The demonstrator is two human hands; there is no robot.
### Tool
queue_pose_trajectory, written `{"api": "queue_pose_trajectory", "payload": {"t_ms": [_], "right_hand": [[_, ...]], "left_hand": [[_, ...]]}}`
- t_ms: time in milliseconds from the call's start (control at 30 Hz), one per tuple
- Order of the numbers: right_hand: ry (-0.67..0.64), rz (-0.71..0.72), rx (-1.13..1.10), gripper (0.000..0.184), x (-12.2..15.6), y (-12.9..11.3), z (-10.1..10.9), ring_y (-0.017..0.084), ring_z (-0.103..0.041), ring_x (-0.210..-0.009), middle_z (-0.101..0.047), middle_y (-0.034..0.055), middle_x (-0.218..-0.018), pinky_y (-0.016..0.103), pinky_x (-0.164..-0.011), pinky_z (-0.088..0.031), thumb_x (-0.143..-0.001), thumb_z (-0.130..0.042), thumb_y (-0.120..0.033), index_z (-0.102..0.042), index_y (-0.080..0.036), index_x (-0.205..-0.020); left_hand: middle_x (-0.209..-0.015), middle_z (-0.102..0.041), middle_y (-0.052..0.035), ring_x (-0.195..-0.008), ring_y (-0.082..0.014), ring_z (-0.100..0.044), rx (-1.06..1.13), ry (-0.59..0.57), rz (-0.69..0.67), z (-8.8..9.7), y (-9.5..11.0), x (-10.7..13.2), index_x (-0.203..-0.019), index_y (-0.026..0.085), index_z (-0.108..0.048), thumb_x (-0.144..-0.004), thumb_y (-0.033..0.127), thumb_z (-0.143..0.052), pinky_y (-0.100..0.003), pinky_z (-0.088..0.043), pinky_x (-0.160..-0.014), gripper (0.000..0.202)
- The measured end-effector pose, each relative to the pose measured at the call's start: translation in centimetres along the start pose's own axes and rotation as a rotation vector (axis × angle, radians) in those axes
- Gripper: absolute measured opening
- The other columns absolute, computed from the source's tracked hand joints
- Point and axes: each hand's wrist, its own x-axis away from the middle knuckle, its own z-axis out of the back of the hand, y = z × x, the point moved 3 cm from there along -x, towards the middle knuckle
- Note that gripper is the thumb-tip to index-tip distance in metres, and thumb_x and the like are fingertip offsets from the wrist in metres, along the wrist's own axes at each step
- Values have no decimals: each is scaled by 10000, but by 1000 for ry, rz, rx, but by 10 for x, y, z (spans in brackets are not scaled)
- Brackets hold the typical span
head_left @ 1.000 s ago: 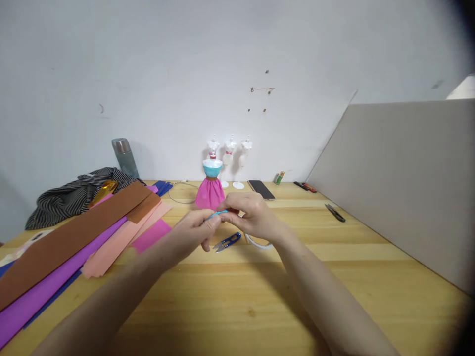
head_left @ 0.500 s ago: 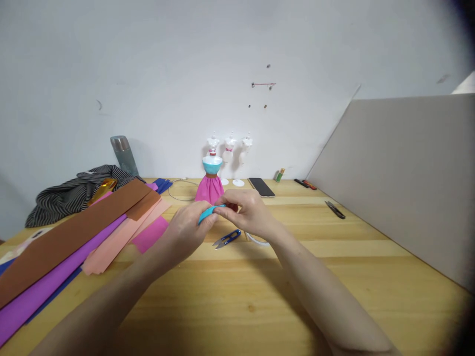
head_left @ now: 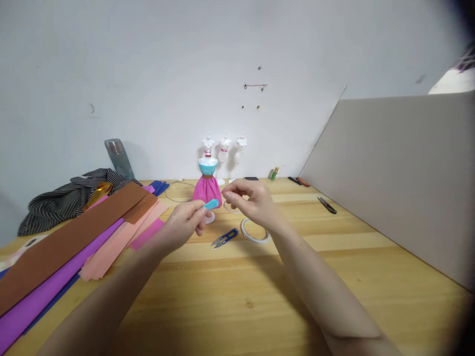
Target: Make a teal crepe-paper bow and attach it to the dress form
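My left hand [head_left: 185, 223] pinches a small blue paper strip [head_left: 211, 203] between thumb and forefinger. A short gap to its right, my right hand [head_left: 249, 202] is curled in a pinch; whatever its fingertips hold is too small to make out. Just behind both hands stands a small mannequin in a pink skirt and blue top [head_left: 207, 185]. Blue-handled thread snips [head_left: 224, 238] lie on the wooden table [head_left: 237, 296] below my hands, with a roll of white tape [head_left: 254, 231] beside them.
Long paper sheets in brown [head_left: 70, 235], purple [head_left: 48, 289] and peach [head_left: 115, 244] lie at the left. Striped cloth [head_left: 63, 200], a grey flask [head_left: 118, 158], three white mannequins [head_left: 224, 148], another pair of snips [head_left: 326, 204] and a grey board [head_left: 401, 168] ring the table.
My hands have drawn apart: the right hand has let go of the blue strip, which stays in the left. The tape roll, earlier under my right wrist, is uncovered.
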Motion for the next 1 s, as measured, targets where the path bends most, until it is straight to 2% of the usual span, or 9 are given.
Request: {"api": "queue_pose_trajectory", "payload": {"t_ms": [67, 133, 200, 333, 400, 500, 700, 867, 1000], "right_hand": [[-65, -34, 26, 145, -4, -2, 7, 91, -497, -526, -583, -12, -601, 213, -516, -369, -841, -565, -213, -636, -138, -739], [-276, -24, 157, 96, -6, -1, 3, 90, -489, -536, -587, -18, -605, 209, -520, -347, -808, -582, -152, -643, -146, -733], [-530, 32, 373, 114, -2, 4, -10, 96, -489, -552, -600, -12, -616, 217, -529, -317, -760, -587, -75, -650, -152, -705], [-818, 98, 738, 135, 30, 27, -41, 135, -538, -560, -660, 54, -701, 256, -534, -304, -773, -564, -69, -667, -144, -728], [-827, 81, 786, 107, 49, 40, -51, 165, -593, -617, -690, 76, -832, 262, -540, -330, -780, -581, -116, -674, -159, -812], [-798, 62, 817, 197, 71, 55, -59, 204, -635, -728, -689, 98, -870, 285, -621, -391, -774, -523, -28, -662, -147, -850], [-693, 37, 807, 194, 82, 63, -69, 224, -614, -840, -660, 119, -954, 305, -705, -431, -802, -498, -52, -614, -122, -941], [-621, 20, 760, 148, 91, 63, -77, 242, -569, -846, -617, 132, -932, 342, -736, -429, -841, -457, -89, -584, -124, -906], [-530, -51, 648, 206, 97, 62, -82, 258, -541, -876, -591, 155, -913, 398, -800, -408, -885, -359, -72, -556, -125, -855]], "left_hand": [[-582, -524, 27, -539, -117, -526, 87, -8, -24, 4, 2, 0, -696, 172, -512, -892, 339, -392, -255, -423, -590, 284], [-593, -511, 35, -529, -110, -515, 184, -11, -43, 6, 2, 0, -771, 157, -539, -891, 352, -409, -260, -428, -589, 264], [-605, -509, 38, -533, -105, -519, 277, -12, -62, 8, 1, 0, -798, 149, -541, -893, 363, -430, -264, -428, -605, 259], [-617, -527, 36, -555, -99, -538, 459, -31, -107, 7, -3, 0, -804, 146, -537, -914, 374, -457, -264, -420, -634, 266], [-611, -520, 39, -545, -95, -531, 541, -36, -109, 6, -5, 0, -824, 143, -546, -916, 383, -472, -263, -420, -625, 268], [-597, -504, 44, -516, -89, -515, 654, -44, -91, 1, -7, 0, -825, 143, -547, -897, 408, -511, -253, -410, -590, 277], [-594, -484, 51, -469, -76, -478, 804, -80, -12, -8, -12, 0, -825, 154, -536, -841, 467, -574, -250, -414, -567, 316], [-565, -468, 50, -455, -76, -436, 523, -31, -47, -10, -8, 0, -805, 144, -546, -849, 493, -516, -230, -364, -504, 352], [-578, -465, 43, -492, -84, -424, 221, 32, -65, -10, -5, 1, -744, 160, -516, -887, 385, -443, -225, -341, -508, 276]]}}
